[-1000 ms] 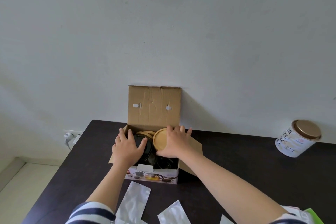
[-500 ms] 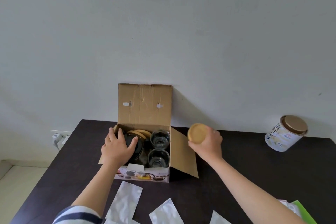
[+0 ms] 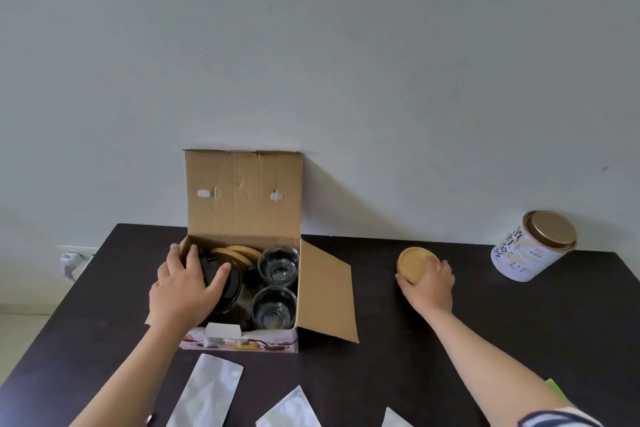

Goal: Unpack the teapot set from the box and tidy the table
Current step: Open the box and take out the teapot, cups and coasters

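The cardboard box [image 3: 242, 288] stands open on the dark tabletop [image 3: 450, 340], lid flap upright against the wall, and serves as the reference for all positions here. The right hand [image 3: 427, 282] is well to the right of the box, past its folded-out side flap; its grip is closed around the near edge of a round wooden coaster [image 3: 415, 263], which is tilted and at or just above the tabletop; contact with the surface cannot be confirmed. The left hand [image 3: 183, 291] is inside the left half of the box, palm down, fingers spread over the dark lid of the teapot [image 3: 225, 282]; this grip rests on the pot and whether it has closed cannot be told. The remaining set is in the box: more wooden coasters [image 3: 239, 253] at the back, and two glass cups [image 3: 277, 284] upright in the right half, one behind the other. The governing relation is that the teapot lies directly under the left hand, while the cups lie to the left of the right hand, across the side flap. The likely next step is release of the coaster, then lifting the teapot straight up, clear of the box walls. A tin can [image 3: 530, 248] leans near the wall further right of the box.
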